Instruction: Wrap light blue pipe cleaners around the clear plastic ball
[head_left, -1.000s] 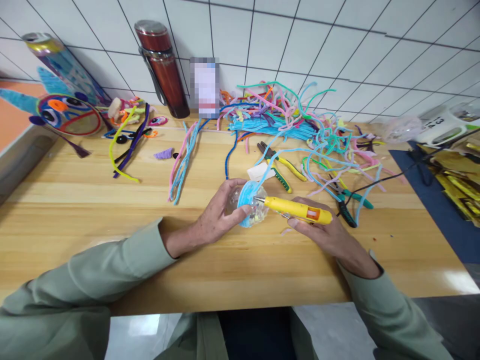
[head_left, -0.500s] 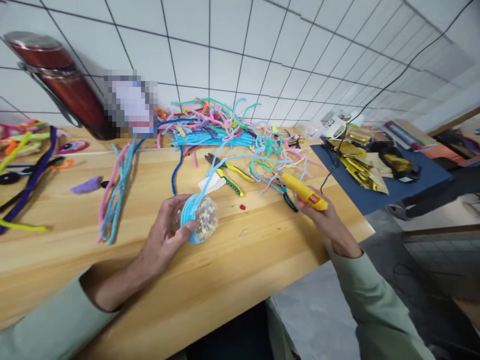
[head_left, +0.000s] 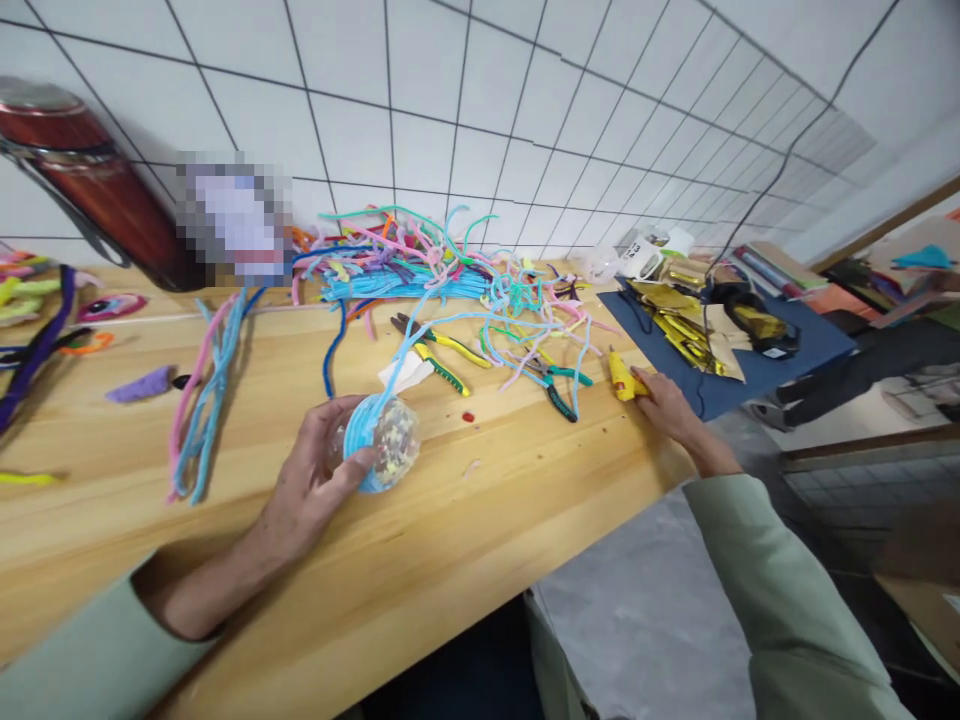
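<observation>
While the left hand (head_left: 311, 490) cups the clear ball (head_left: 386, 440) just above the surface (head_left: 480, 560), its grip is clenched on it, with the thumb pressed on the light-blue pipe cleaner (head_left: 358, 440) coiled over the ball's left side.

- A loose end of that strand runs up toward the pipe cleaner pile (head_left: 420, 270).
- The right hand (head_left: 667, 408) is well apart, near the surface's right edge. Its fingers touch the rear of the yellow glue gun (head_left: 621, 376), which lies low by the blue mat (head_left: 750, 375). I cannot tell whether this grip is clenched or released.
- The green pliers (head_left: 561, 388) lie just left of the gun and the yellow pliers (head_left: 442, 358) lie above the ball.

Judgement: the thumb should hold the coil flat and steady, so the wrap does not spring. The gun is best rested with its nozzle clear of stray strands, the cord and the edge. The ball should not be turned by its trailing end.
</observation>
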